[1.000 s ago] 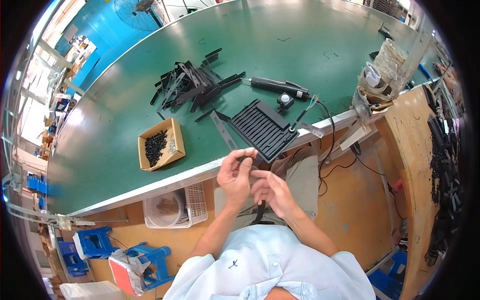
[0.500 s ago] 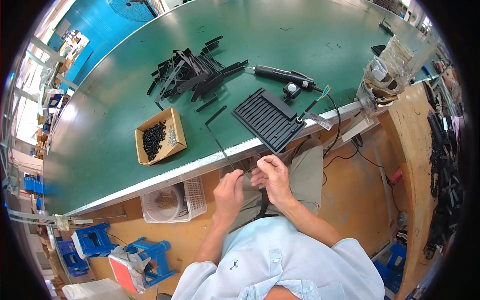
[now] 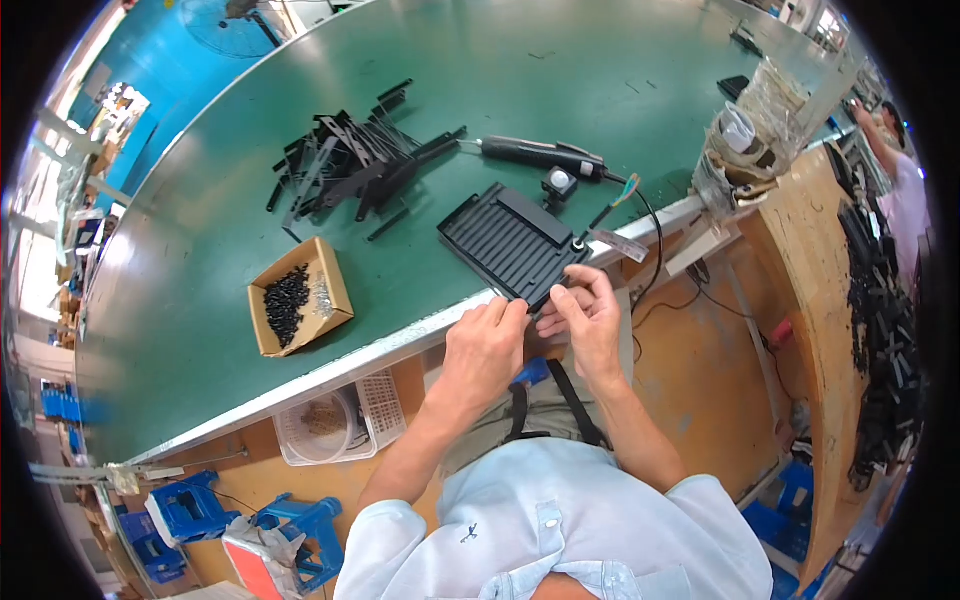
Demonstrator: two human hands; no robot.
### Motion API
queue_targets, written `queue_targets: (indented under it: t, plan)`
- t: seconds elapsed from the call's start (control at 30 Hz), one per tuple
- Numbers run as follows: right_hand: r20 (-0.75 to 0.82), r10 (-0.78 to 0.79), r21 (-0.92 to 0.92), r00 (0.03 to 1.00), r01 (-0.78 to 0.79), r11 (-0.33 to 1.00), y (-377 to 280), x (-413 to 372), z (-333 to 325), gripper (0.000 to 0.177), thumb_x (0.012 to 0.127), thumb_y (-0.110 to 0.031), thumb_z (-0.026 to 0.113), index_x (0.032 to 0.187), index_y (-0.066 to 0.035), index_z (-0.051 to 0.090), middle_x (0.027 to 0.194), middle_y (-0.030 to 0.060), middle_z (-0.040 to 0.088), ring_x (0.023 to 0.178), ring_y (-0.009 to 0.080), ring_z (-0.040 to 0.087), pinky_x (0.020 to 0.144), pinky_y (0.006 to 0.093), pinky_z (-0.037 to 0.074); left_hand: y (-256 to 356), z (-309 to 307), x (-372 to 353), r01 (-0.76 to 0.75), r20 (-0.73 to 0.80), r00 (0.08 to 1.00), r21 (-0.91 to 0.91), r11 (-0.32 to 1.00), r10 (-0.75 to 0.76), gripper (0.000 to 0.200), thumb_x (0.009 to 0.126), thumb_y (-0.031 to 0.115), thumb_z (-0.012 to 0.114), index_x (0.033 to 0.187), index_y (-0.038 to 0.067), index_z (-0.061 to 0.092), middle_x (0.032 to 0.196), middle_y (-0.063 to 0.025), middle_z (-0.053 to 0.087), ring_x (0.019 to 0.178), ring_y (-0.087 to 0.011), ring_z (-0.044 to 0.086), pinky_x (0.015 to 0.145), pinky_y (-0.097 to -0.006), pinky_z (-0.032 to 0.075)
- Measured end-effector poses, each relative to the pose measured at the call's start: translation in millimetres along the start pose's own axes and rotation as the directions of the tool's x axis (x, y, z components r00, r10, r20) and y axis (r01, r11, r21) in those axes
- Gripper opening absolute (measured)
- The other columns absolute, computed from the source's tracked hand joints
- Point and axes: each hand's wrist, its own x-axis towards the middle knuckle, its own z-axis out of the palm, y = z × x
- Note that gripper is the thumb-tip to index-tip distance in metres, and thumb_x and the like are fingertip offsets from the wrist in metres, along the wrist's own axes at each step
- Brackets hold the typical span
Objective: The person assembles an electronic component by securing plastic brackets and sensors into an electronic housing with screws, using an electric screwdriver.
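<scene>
Ribbed housing (image 3: 510, 245) | near corner between left hand (image 3: 487, 350) and right hand (image 3: 590, 320)

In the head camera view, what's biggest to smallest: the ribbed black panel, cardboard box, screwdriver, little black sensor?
1. ribbed black panel
2. cardboard box
3. screwdriver, longer than the box but thinner
4. little black sensor

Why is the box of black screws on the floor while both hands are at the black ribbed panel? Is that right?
Not quite: the head view shows the box of black screws on the green table, not the floor. The left hand and right hand are at the black ribbed panel.
</scene>
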Motion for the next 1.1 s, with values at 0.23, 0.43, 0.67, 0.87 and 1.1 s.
queue_targets:
  t: [0.23,0.43,0.67,0.87,1.1]
  plan:
    - [-0.035,-0.043,-0.043,0.998,0.041,0.998,22,2,-34,0.039,0.1,-0.014,0.072,0.13,-0.001,0.05,0.096,0.0091,0.067,0.075,0.0129,0.068,0.063,0.0252,0.059,-10,14,12,-0.139,-0.036,0.989,0.062,0.988,0.141,0.023,0.079,0.012,0.081,0.099,0.009,0.069,0.087,-0.0048,0.056,0.085,-0.0249,0.06,0.07,-0.038,0.046]
    - [0.036,-0.077,-0.098,0.996,0.08,0.992,29,17,-20,0.033,0.102,-0.002,0.065,0.128,-0.002,0.045,0.105,0.0103,0.063,0.086,0.016,0.071,0.074,0.0281,0.063,-25,34,16,-0.177,-0.153,0.974,-0.053,0.983,0.167,0.025,0.075,0.011,0.078,0.097,0.006,0.07,0.106,-0.0111,0.063,0.106,-0.0338,0.062,0.087,-0.0436,0.052]
    - [0.107,-0.022,-0.235,0.994,0.047,0.971,31,22,-20,0.031,0.102,-0.006,0.065,0.127,-0.001,0.048,0.1,0.0101,0.066,0.082,0.0162,0.07,0.069,0.0289,0.06,-39,1,17,-0.183,-0.266,0.951,-0.085,0.979,0.155,0.03,0.075,0.011,0.081,0.102,0.006,0.07,0.11,-0.0109,0.065,0.108,-0.0316,0.062,0.092,-0.0476,0.052]
    - [0.073,0.065,-0.308,0.995,-0.039,0.951,57,-8,-81,0.016,0.102,-0.008,0.066,0.113,-0.001,0.058,0.092,0.0074,0.066,0.074,0.0143,0.067,0.066,0.0276,0.056,-126,-124,-35,0.157,-0.371,0.923,0.123,0.98,-0.101,0.014,0.081,-0.003,0.076,0.092,0.006,0.075,0.085,-0.0085,0.071,0.079,-0.0256,0.067,0.068,-0.0358,0.053]
    - [0.096,0.11,-0.427,0.989,-0.058,0.902,43,-13,-92,0.009,0.101,-0.007,0.067,0.103,-0.001,0.061,0.084,0.0042,0.065,0.072,0.0122,0.066,0.067,0.0271,0.056,-214,-160,-44,0.471,-0.101,0.882,0.24,0.849,-0.46,0.014,0.09,0.012,0.073,0.1,0.003,0.076,0.088,-0.0134,0.07,0.078,-0.0297,0.068,0.075,-0.0404,0.054]
